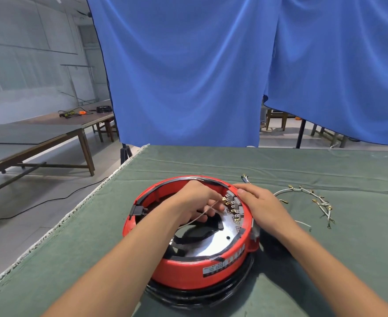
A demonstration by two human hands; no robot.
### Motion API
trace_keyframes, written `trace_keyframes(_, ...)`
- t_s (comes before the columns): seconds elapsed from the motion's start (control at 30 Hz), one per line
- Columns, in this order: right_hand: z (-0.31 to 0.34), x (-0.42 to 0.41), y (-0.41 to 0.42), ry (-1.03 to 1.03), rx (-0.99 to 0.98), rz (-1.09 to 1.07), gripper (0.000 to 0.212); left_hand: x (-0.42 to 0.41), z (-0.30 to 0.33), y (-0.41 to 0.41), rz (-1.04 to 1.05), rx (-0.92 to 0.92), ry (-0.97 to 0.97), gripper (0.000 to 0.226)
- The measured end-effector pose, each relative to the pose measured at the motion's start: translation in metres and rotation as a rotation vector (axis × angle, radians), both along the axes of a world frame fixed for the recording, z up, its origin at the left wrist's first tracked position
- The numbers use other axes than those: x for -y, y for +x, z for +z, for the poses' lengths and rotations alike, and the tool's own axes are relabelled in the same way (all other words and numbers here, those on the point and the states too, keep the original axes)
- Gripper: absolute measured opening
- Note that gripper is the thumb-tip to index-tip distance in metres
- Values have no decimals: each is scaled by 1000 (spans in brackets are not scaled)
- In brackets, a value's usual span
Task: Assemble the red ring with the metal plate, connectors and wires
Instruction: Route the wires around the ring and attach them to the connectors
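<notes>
The red ring (184, 271) lies on the green table cloth, with a shiny metal plate (213, 243) inside it. A row of brass connectors (233, 208) stands along the ring's inner right wall. My left hand (195, 202) reaches inside the ring and pinches a thin pale wire (197, 218) whose brass end meets the top connector. My right hand (260, 205) rests on the ring's right rim, its thumb pressing near the connectors. A bundle of white wires (312, 200) with brass terminals lies on the cloth to the right.
A black ring (202, 296) sits under the red ring. The table's left edge (74, 211) has a white fringe. Blue curtains (188, 72) hang behind the table. Wooden benches (39, 143) stand to the left, with a black cable (39, 202) on the floor.
</notes>
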State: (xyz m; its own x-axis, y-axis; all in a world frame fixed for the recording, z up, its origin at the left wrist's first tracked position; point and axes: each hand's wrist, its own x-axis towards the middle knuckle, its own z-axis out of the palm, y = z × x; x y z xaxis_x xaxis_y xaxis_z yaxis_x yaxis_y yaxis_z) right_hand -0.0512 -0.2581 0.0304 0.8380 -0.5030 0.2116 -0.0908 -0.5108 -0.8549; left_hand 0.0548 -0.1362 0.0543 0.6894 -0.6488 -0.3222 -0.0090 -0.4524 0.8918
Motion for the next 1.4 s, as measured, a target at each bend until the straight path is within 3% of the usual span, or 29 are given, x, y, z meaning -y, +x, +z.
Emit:
trace_keyframes(0.17,-3,1,0,18,20,4,24,3,-3,3,107,-33,-85,7)
trace_keyframes(0.57,-5,2,0,21,10,1,21,1,-1,1,23,-48,68,13)
trace_keyframes(1.07,-4,1,-1,16,28,18,25,8,-4,-5,43,-221,18,21)
trace_keyframes(1.4,-4,1,-3,-7,35,30,29,7,-4,-7,39,-187,10,21)
